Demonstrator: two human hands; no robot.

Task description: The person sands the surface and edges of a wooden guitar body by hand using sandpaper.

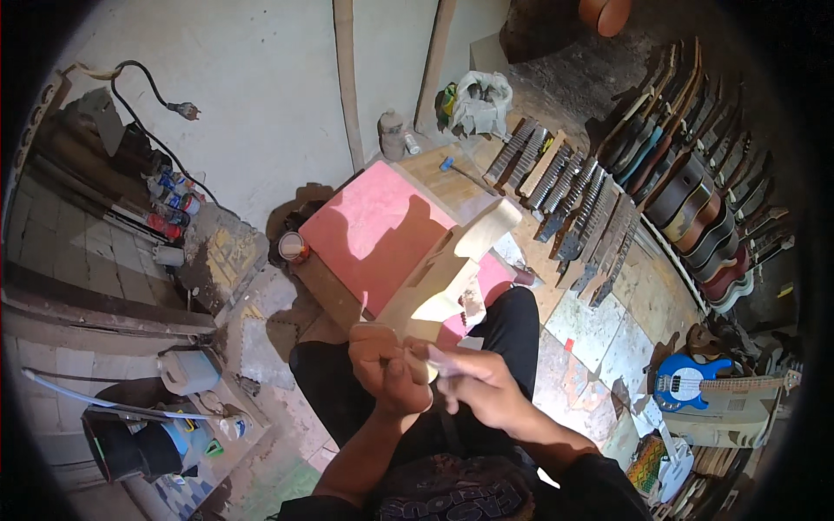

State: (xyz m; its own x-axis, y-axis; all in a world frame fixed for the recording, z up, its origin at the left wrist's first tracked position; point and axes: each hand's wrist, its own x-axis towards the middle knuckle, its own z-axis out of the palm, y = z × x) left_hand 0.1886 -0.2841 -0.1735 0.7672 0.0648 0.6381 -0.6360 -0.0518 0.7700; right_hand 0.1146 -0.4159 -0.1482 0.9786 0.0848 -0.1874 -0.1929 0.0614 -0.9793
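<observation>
The pink board lies just past the knees; the pale wooden body slants over its right part and toward the lap, contact with the board unclear; its outline and horns look already cut, and a dark slot shows in it, so the shaping seems well along; its surface is bare, with no finish or fittings to see, and such work seems left; the left hand is curled closed and the right hand, blurred, pinches beside it, both on a small pale piece too unclear to identify; a thin strip rises above the left fist.

The board's left half gives open room; on the right, fretted necks crowd beyond the horn; a tin sits just beside the left corner; a blue-headed hammer lies past the far edge.
</observation>
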